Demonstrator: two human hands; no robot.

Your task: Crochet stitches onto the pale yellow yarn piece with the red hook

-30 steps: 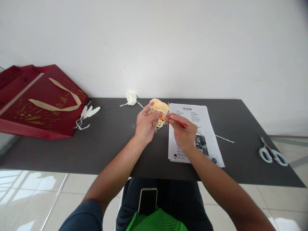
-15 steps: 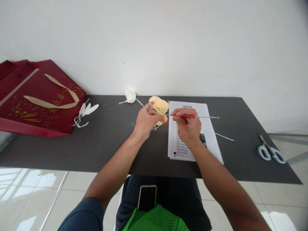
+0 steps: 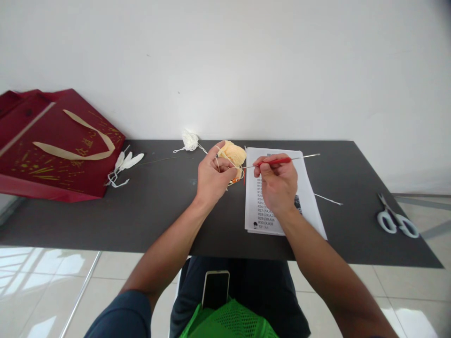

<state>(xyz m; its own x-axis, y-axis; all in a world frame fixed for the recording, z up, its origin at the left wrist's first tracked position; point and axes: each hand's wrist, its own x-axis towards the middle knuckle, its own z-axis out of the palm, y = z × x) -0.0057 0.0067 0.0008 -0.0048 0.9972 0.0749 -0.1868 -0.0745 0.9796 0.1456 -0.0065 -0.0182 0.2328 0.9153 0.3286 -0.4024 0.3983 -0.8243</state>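
My left hand (image 3: 212, 177) is closed on a small pale-yellow crochet piece (image 3: 235, 177), with cream yarn looped over its raised forefinger. My right hand (image 3: 277, 184) pinches a red-handled crochet hook (image 3: 282, 161) whose metal shaft sticks out to the right, its tip pointing left into the piece. A ball of pale-yellow yarn (image 3: 233, 152) lies on the dark table (image 3: 158, 206) just behind my left hand. My right hand hovers over a printed pattern sheet (image 3: 278, 188).
A red gift bag (image 3: 52, 141) lies at the left with white feather-like pieces (image 3: 127, 164) beside it. A small white yarn clump (image 3: 190, 140) sits near the wall. White-handled scissors (image 3: 396, 220) lie at the far right. A phone (image 3: 215, 290) and green mesh (image 3: 229, 324) rest on my lap.
The crochet hook swung from slanting down-right to nearly level, tilted up at the right. Both hands rose slightly and my left forefinger lifted with the yarn.
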